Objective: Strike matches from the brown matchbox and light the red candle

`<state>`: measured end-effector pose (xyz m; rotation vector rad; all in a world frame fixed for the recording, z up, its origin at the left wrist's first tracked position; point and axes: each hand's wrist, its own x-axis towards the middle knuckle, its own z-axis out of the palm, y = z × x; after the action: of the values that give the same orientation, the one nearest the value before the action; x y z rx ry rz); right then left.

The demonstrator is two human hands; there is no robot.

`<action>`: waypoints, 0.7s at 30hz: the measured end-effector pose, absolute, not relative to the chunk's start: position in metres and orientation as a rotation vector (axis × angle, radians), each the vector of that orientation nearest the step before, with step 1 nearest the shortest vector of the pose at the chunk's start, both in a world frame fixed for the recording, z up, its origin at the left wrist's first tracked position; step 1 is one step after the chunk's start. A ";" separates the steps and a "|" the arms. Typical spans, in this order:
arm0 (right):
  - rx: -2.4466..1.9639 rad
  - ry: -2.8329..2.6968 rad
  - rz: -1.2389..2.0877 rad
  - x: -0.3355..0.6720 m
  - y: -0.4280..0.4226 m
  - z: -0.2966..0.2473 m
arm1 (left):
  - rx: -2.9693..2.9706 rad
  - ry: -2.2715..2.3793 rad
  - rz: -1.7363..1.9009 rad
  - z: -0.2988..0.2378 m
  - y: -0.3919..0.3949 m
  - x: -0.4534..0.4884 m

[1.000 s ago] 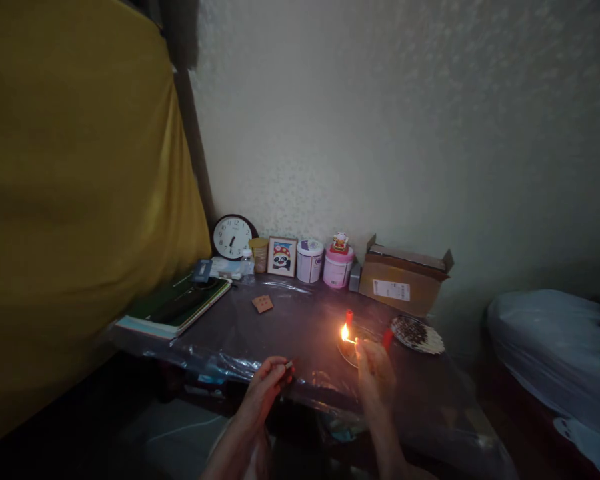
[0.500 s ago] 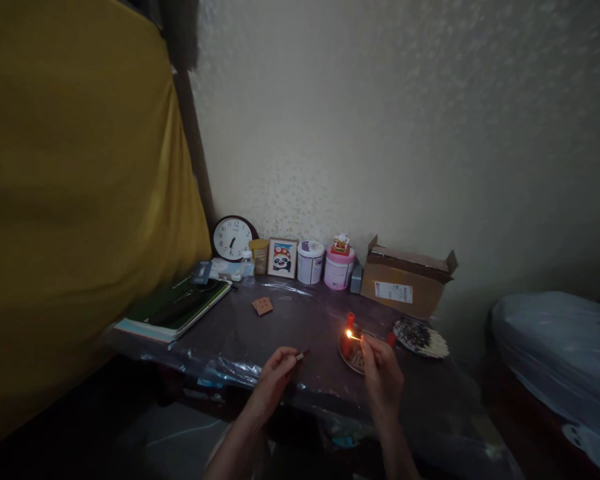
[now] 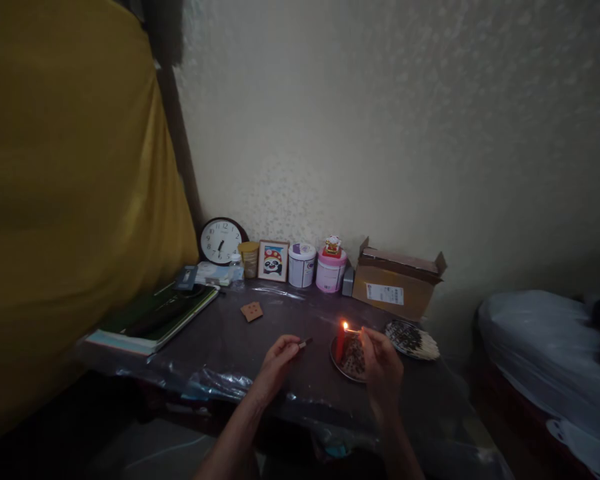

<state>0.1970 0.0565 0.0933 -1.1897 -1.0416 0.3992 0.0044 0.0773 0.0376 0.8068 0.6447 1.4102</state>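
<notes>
My right hand (image 3: 384,367) pinches a lit match (image 3: 354,331) between thumb and fingertips. The match points left, and its flame is at the top of an upright red candle (image 3: 340,345). Whether the wick itself burns, I cannot tell. The candle stands at the left side of a round metal-rimmed plate (image 3: 333,360) with a speckled dark inside, partly covered by my right hand. Left of the plate, my left hand (image 3: 279,360) is closed on a small dark strip with a pale band (image 3: 305,343), held above the table.
A plate of black-tipped matchsticks (image 3: 420,341) lies to the right. Behind stand a cardboard box (image 3: 390,290), two tubs (image 3: 301,267), a framed panda picture (image 3: 273,261) and a clock (image 3: 221,241). A brown square (image 3: 251,311) and a green book (image 3: 155,317) lie left on the plastic-covered table (image 3: 280,310).
My right hand has brought the burning match onto the red candle's top, and the flame looks smaller. My left hand has risen slightly with the strip. The view has shifted a little right.
</notes>
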 end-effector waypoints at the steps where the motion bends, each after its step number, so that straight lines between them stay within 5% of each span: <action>1: -1.196 -1.030 0.404 0.198 0.058 0.095 | 0.815 0.642 1.407 0.039 0.080 0.005; 21: -1.157 -0.953 0.517 0.205 0.073 0.114 | 0.731 0.647 1.400 0.036 0.080 0.000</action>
<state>0.2055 0.0730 0.1140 -1.1566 -0.9533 0.5172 -0.0003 0.0797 0.0364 0.7313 0.6467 1.3999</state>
